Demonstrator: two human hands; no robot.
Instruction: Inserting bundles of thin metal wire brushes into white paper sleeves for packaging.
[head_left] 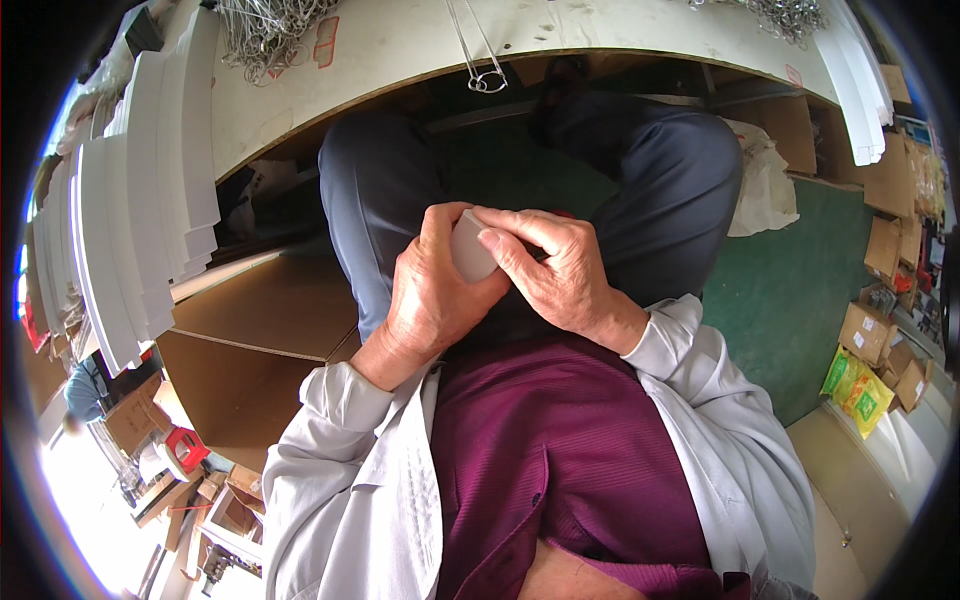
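Observation:
Between my two hands, above my lap, is a small whitish block-like piece (pixel 472 248) with a flat face and straight edges; its exact kind is not clear. My left hand (pixel 437 275) wraps round it from the left and below. From the right, my right hand (pixel 555 265) grips it too, thumb on its face and forefinger along its top edge. Ahead of my hands, a thin wire loop with a ring (pixel 487 80) hangs over the table's near edge.
A white worktable (pixel 400 48) spans the far side, with wire pieces (pixel 262 30) heaped at left and more metal pieces (pixel 785 15) at right. Long white strips (pixel 150 200) stack at the left. An open cardboard box (pixel 260 350) stands beside my left leg.

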